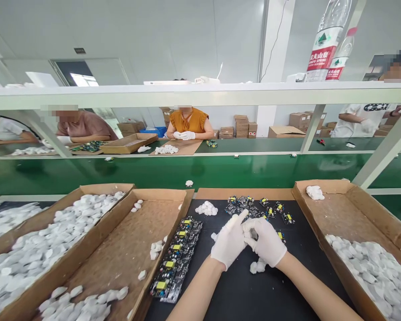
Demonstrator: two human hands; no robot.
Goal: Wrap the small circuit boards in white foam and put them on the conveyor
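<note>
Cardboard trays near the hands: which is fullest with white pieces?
The left tray, covered in white pieces almost end to end; middle tray and right tray show much bare cardboard.

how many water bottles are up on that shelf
2. Both stand on the shelf at the upper right: a large bottle and a smaller bottle just right of it, partly behind it. More may be hidden beyond the frame.

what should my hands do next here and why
Probably reach the right hand to the loose circuit boards: it meets the left hand fingertip to fingertip, anything pinched is hidden, and the boards lie just beyond on the black mat.
</note>
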